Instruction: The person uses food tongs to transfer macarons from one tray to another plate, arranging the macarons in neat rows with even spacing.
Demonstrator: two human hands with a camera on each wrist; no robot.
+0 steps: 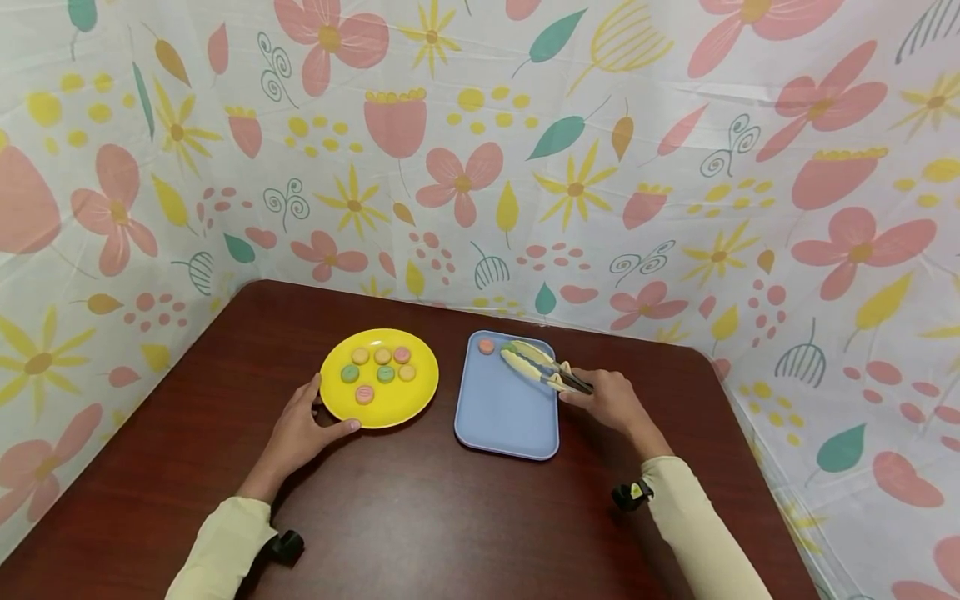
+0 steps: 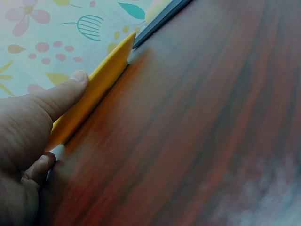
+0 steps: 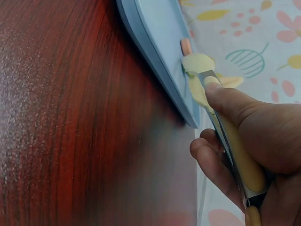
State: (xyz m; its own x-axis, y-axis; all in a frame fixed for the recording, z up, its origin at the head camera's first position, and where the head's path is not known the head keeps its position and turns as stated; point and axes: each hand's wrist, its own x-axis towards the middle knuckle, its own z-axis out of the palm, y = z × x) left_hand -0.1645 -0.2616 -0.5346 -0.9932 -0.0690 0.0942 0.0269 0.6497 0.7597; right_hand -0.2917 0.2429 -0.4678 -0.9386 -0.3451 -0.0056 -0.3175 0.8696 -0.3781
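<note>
My left hand [image 1: 300, 429] holds the rim of a round yellow plate [image 1: 408, 404], its thumb on the near edge and its fingers at the left side. Several small macarons [image 1: 364, 394] in pink, green and yellow lie on that plate. In the right wrist view my right hand [image 3: 254, 136] grips a pair of tongs [image 3: 223, 127] with pale yellow tips. Those tips reach over the far right part of a blue tray [image 1: 506, 417]. A green macaron [image 1: 509, 345] shows at the tips, partly hidden by them. Beside it on the tray lies a pinkish-orange macaron [image 1: 486, 346].
Plate and tray stand side by side on a dark brown wooden table [image 1: 405, 517], with a narrow gap between them. A flower-patterned cloth [image 1: 465, 242] hangs behind the table and along its sides.
</note>
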